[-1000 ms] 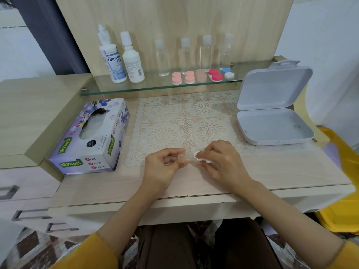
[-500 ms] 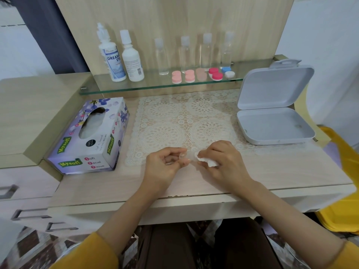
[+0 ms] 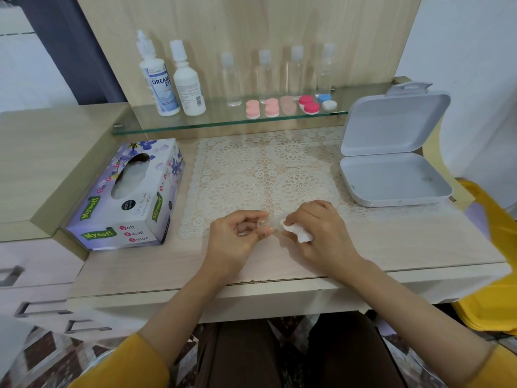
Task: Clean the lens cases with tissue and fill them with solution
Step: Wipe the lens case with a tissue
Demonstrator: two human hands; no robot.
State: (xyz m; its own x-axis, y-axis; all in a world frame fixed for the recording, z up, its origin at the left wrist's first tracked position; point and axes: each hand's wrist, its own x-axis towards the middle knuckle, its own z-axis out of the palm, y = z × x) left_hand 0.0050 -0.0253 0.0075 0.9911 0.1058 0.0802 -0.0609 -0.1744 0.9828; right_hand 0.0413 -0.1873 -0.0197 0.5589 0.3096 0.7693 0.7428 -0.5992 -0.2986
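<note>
Pinching clear lens case (image 3: 275,228), left hand (image 3: 237,238); tissue wad (image 3: 300,234) just beside, clutched in right hand (image 3: 324,233).

On my feed I see a pale wood table (image 3: 391,247) backed by an upright panel (image 3: 251,29) of the same light grain, with a glass shelf (image 3: 218,119) fixed across it. On the left a cabinet (image 3: 42,152) joins the table, and its drawers (image 3: 33,264) have metal handles. A dark curtain (image 3: 70,51) hangs behind the cabinet, and a white wall (image 3: 461,46) stands on the right. The floor (image 3: 42,357) is patterned brown and white. The light is soft and even.
</note>
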